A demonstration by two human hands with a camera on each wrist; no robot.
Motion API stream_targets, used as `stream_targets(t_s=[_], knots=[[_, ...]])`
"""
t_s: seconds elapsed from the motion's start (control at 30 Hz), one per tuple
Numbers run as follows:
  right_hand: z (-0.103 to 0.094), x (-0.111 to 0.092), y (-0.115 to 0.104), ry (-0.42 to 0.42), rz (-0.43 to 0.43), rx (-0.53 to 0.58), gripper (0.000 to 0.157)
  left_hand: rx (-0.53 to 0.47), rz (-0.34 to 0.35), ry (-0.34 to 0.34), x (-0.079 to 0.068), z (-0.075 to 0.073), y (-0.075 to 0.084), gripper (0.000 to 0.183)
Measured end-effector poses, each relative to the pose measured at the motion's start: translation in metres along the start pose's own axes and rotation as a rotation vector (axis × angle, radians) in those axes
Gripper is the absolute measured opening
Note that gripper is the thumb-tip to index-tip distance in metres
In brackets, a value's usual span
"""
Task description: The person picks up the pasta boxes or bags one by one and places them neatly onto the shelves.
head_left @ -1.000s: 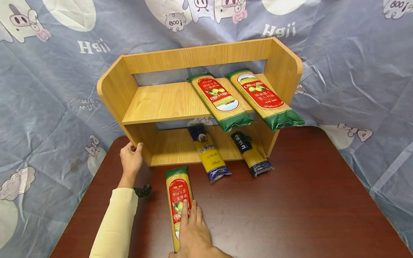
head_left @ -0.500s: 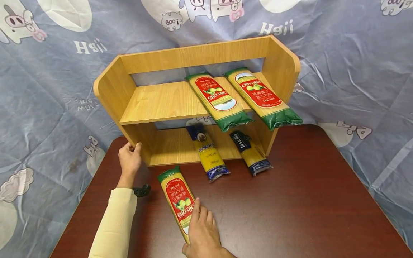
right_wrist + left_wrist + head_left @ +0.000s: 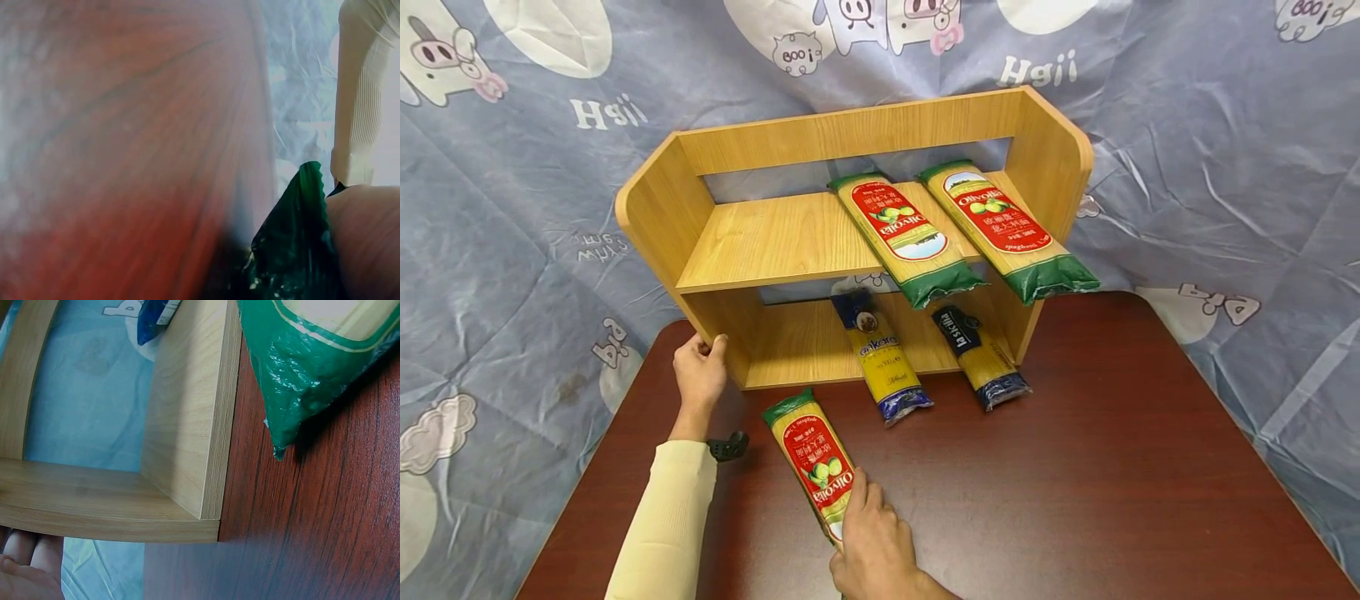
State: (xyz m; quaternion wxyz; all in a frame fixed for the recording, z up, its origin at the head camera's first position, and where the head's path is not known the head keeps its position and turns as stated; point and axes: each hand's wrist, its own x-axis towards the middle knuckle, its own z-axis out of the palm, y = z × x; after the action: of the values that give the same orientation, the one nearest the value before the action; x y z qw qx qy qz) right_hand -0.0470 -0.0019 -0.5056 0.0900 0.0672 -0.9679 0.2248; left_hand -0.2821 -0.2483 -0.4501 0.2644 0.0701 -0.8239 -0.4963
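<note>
My right hand [image 3: 876, 537] grips the near end of a green-ended Olivoilà spaghetti pack [image 3: 816, 454], which slants across the table in front of the shelf. The hand hides that end in the head view; a green wrapper end [image 3: 297, 244] shows in the right wrist view. My left hand [image 3: 700, 375] holds the lower left side panel of the wooden shelf [image 3: 655, 212], thumb at its front edge. In the left wrist view, the fingers [image 3: 44, 553] touch the panel's outer face, and the pack's green far end [image 3: 300, 381] lies close to the shelf.
Two more Olivoilà packs [image 3: 898, 237] [image 3: 1000, 221] lie on the upper board, their ends overhanging its front edge. Below, a yellow-and-blue Ankara pack [image 3: 883, 358] and a dark-topped La Sicilia pack [image 3: 977, 354] jut out over the brown table [image 3: 1075, 467]. A patterned cloth [image 3: 1210, 150] hangs behind.
The spaghetti pack has turned, its far end swinging left and its near end right. My right hand has shifted right and now grips it. My left hand stays on the shelf.
</note>
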Motion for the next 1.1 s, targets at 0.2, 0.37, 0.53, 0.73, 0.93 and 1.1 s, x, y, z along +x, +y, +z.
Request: stream_targets(t_s=[0.2,0.37,0.53,0.73,0.93,1.1], knots=[[-0.001,0.004,0.005,-0.011,-0.01,0.036,0.096,-0.009,0.001,0.002,0.001,-0.001,-0.002,0.023],[-0.001,0.007,0.006,-0.01,-0.032,0.061,0.088,-0.004,0.004,0.005,0.001,0.0,-0.003,0.022],[-0.001,0.009,0.009,-0.007,-0.05,0.104,0.075,-0.006,0.005,0.007,0.0,0.0,-0.002,0.021],[-0.003,0.009,0.013,-0.006,-0.06,0.172,0.069,-0.009,-0.001,0.005,0.0,0.001,0.0,0.022],[-0.007,0.01,0.015,-0.024,-0.058,0.214,0.067,-0.012,0.003,-0.004,0.0,0.001,0.002,0.023],[-0.014,0.01,0.016,-0.063,-0.048,0.257,0.069,-0.014,-0.002,0.007,0.0,0.0,0.001,0.021]])
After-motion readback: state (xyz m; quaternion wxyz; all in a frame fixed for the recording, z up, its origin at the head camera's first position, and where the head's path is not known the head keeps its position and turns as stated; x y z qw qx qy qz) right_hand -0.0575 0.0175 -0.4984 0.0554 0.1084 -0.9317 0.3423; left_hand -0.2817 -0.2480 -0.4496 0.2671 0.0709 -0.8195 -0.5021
